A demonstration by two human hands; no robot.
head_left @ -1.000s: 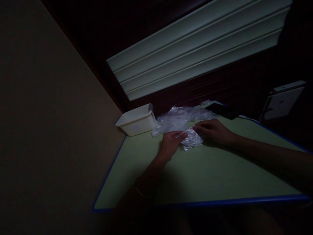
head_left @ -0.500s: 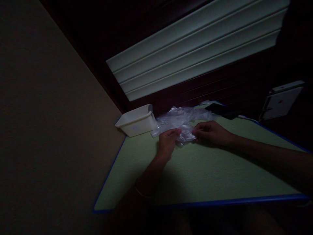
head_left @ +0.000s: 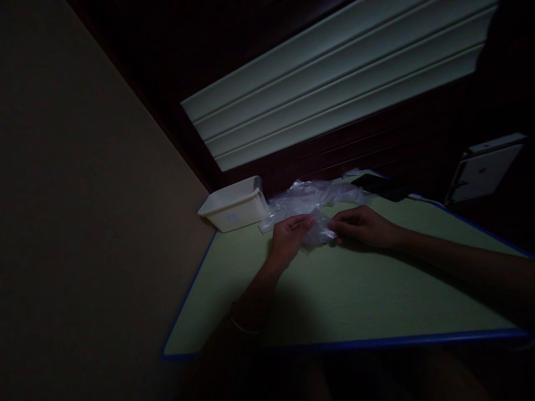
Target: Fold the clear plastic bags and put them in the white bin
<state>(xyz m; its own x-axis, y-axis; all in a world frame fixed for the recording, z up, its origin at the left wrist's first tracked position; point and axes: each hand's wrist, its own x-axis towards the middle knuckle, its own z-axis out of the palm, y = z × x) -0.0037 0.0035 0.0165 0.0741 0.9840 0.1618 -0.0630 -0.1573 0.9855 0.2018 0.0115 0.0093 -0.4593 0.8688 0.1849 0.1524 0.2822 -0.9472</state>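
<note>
Between my two hands is a small clear plastic bag (head_left: pixel 320 229), crumpled and shiny, just above the table. My left hand (head_left: pixel 289 236) pinches its left side between thumb and fingers. On the opposite side, my right hand (head_left: pixel 359 225) grips the bag's edge with the fingertips. Behind them lies a heap of clear plastic bags (head_left: pixel 309 195), spread loosely across the back of the table. Dim light hides whether anything is inside the held bag.
A white plastic bin (head_left: pixel 234 209) stands at the back left corner of the pale green, blue-edged table (head_left: pixel 355 301). A dark flat object (head_left: pixel 382 187) lies at the back right, near a white cable (head_left: pixel 424 199). A wall (head_left: pixel 125 223) borders the left side.
My left fingers have shifted slightly up and right on the plastic bag, and the bag's folds have changed shape. My right hand stays nearly in place.
</note>
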